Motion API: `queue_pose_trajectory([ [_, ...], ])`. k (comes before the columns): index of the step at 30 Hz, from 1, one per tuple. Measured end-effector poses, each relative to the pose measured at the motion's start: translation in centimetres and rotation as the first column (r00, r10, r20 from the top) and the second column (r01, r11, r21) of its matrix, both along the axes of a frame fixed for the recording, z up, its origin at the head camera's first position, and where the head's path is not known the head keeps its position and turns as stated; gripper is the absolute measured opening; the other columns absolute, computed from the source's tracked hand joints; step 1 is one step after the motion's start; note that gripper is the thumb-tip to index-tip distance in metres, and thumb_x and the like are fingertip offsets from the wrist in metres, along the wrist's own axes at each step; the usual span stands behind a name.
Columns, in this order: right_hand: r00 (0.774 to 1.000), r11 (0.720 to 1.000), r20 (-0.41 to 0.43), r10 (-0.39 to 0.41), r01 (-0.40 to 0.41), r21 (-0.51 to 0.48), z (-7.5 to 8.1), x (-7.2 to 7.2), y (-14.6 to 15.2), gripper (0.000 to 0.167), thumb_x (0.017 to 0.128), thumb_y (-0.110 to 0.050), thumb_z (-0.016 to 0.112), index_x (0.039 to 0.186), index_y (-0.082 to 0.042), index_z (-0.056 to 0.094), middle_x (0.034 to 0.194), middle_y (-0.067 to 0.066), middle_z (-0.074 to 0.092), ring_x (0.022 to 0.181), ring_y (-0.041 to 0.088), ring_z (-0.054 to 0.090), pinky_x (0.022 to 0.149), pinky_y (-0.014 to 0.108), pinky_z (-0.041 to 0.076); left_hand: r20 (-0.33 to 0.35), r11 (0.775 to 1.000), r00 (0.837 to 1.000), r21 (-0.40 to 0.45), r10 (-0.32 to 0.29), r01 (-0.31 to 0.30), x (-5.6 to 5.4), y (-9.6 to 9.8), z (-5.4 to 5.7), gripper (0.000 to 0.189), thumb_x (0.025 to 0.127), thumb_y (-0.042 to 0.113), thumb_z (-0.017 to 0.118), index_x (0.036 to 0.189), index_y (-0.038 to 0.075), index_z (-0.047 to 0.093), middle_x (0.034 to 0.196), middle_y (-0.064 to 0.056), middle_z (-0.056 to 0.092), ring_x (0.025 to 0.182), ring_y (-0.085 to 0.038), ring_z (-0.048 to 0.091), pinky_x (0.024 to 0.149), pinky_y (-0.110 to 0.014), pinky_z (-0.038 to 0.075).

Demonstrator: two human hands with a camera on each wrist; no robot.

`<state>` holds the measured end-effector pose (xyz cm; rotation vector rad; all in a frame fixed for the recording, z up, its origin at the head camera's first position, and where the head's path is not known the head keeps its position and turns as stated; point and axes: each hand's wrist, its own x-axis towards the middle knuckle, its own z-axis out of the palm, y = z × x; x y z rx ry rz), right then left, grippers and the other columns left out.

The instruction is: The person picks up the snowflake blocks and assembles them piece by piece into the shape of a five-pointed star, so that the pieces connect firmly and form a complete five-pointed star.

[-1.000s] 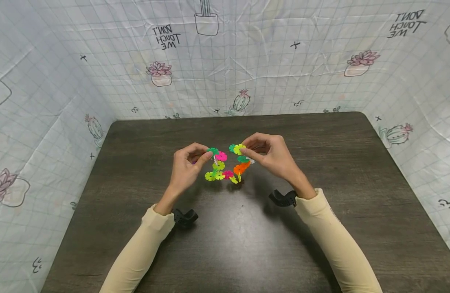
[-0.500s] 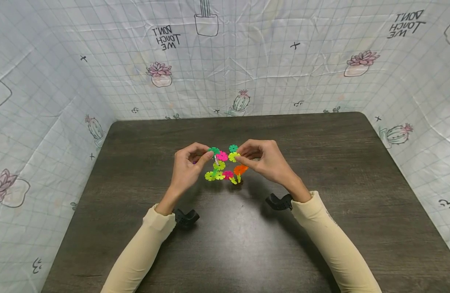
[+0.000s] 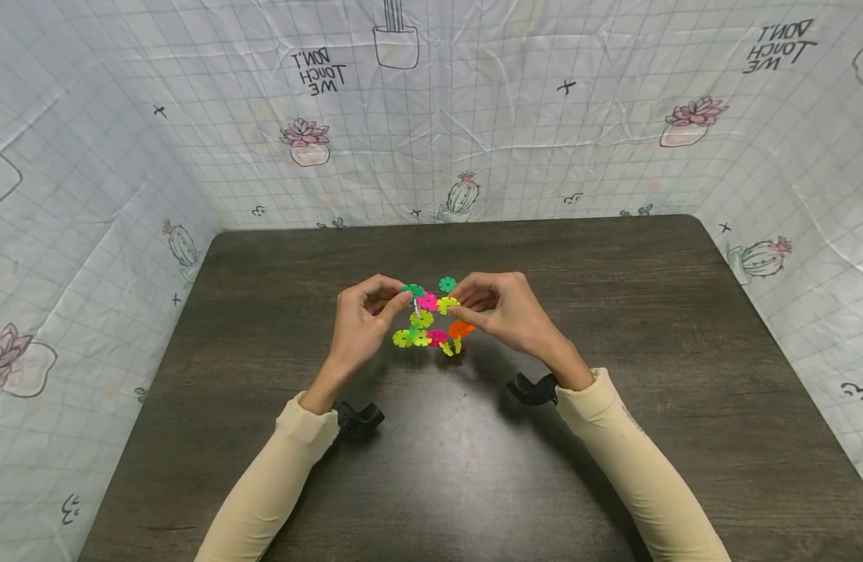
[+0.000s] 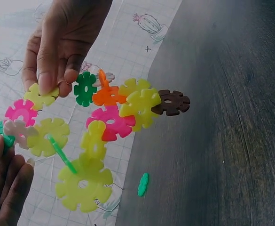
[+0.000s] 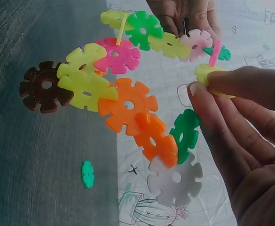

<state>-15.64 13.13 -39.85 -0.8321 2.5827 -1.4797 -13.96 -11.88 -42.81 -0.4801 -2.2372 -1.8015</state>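
Note:
My left hand (image 3: 357,328) pinches a green interlocking disc (image 3: 413,290) at one end of a chain of notched plastic flower-shaped discs. My right hand (image 3: 511,316) pinches a yellow disc (image 5: 212,77) between thumb and index finger. Its edge is right at the rim of a pink disc (image 4: 20,113), which sits beside a pale pink disc (image 4: 19,132) near the left fingertips. The chain curves round through yellow discs (image 4: 83,183), another pink disc (image 4: 111,121), a brown disc (image 5: 47,84), orange discs (image 5: 128,104), a white disc (image 5: 175,181) and a dark green disc (image 5: 185,136).
A loose teal-green disc (image 3: 447,285) lies on the dark wooden table (image 3: 466,453) beyond the chain. A white gridded curtain (image 3: 431,117) with cactus drawings surrounds the table at the back and sides. Each wrist wears a black camera mount (image 3: 533,389).
My right hand has come left and slightly nearer, bringing the yellow disc from beside the loose green one to the pink disc. The left hand has shifted slightly right.

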Motion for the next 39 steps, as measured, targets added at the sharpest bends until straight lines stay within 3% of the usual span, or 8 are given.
queue_pose_trajectory([
  [5, 1.000, 1.000, -0.003, -0.001, 0.001, -0.004, -0.08, 0.12, -0.15, 0.011, 0.093, -0.017, 0.081, 0.102, -0.013, 0.078, 0.094, 0.003, 0.079, 0.082, 0.012, 0.075, 0.075, 0.025, 0.064, 0.009, 1.000, 1.000, 0.011, -0.002, 0.002, 0.05, 0.00, -0.02, 0.011, 0.098, 0.011, 0.074, 0.102, 0.001, 0.076, 0.097, -0.017, 0.075, 0.085, -0.011, 0.074, 0.079, -0.024, 0.063],
  [12, 1.000, 0.999, 0.004, -0.027, 0.027, -0.020, -0.15, 0.47, -0.29, 0.013, 0.093, -0.018, 0.081, 0.103, -0.011, 0.078, 0.093, 0.005, 0.080, 0.081, 0.016, 0.076, 0.075, 0.024, 0.064, 0.013, 0.999, 1.000, 0.030, -0.019, 0.019, 0.23, 0.04, 0.11, 0.013, 0.097, 0.010, 0.074, 0.108, 0.003, 0.076, 0.101, -0.017, 0.075, 0.091, -0.030, 0.076, 0.083, -0.026, 0.064],
  [16, 0.999, 0.998, -0.014, -0.049, 0.048, -0.039, -0.25, 0.63, -0.41, 0.013, 0.092, -0.018, 0.082, 0.102, -0.010, 0.077, 0.091, 0.006, 0.079, 0.079, 0.017, 0.076, 0.072, 0.024, 0.063, 0.006, 1.000, 1.000, 0.031, 0.001, -0.001, 0.34, 0.15, 0.26, 0.012, 0.096, 0.011, 0.076, 0.105, 0.002, 0.076, 0.100, -0.017, 0.075, 0.091, -0.026, 0.077, 0.083, -0.026, 0.064],
  [23, 0.997, 0.996, -0.050, -0.065, 0.062, -0.059, -0.25, 0.88, -0.59, 0.013, 0.090, -0.014, 0.084, 0.100, -0.009, 0.078, 0.089, 0.005, 0.080, 0.077, 0.015, 0.076, 0.071, 0.024, 0.064, -0.010, 0.999, 0.999, 0.026, 0.033, -0.032, 0.52, 0.22, 0.23, 0.012, 0.094, 0.011, 0.079, 0.103, 0.003, 0.078, 0.096, -0.017, 0.076, 0.084, -0.031, 0.076, 0.076, -0.023, 0.062],
  [29, 0.995, 0.995, -0.074, -0.070, 0.065, -0.075, -0.47, 0.91, -0.63, 0.011, 0.090, -0.012, 0.083, 0.099, -0.008, 0.079, 0.088, 0.007, 0.080, 0.075, 0.021, 0.077, 0.069, 0.024, 0.064, -0.014, 0.998, 0.998, 0.008, 0.056, -0.056, 0.63, 0.34, -0.04, 0.012, 0.093, 0.014, 0.080, 0.101, 0.004, 0.079, 0.093, -0.015, 0.077, 0.080, -0.020, 0.074, 0.074, -0.023, 0.060],
  [34, 0.993, 0.994, -0.090, -0.078, 0.070, -0.089, -0.62, 0.87, -0.60, 0.011, 0.089, -0.011, 0.084, 0.098, -0.007, 0.079, 0.087, 0.008, 0.080, 0.074, 0.019, 0.077, 0.069, 0.023, 0.064, -0.040, 0.998, 0.998, 0.023, 0.056, -0.056, 0.66, 0.51, -0.15, 0.012, 0.092, 0.013, 0.081, 0.099, 0.004, 0.080, 0.092, -0.015, 0.078, 0.080, -0.020, 0.075, 0.077, -0.029, 0.064],
  [39, 0.992, 0.991, -0.095, -0.088, 0.078, -0.105, -0.57, 0.90, -0.58, 0.009, 0.088, -0.009, 0.084, 0.096, -0.007, 0.080, 0.084, 0.008, 0.079, 0.071, 0.027, 0.077, 0.067, 0.024, 0.064, -0.082, 0.999, 0.996, 0.031, 0.043, -0.041, 0.78, 0.71, -0.19, 0.010, 0.091, 0.010, 0.082, 0.097, 0.003, 0.080, 0.091, -0.015, 0.078, 0.080, -0.024, 0.077, 0.079, -0.035, 0.065],
])
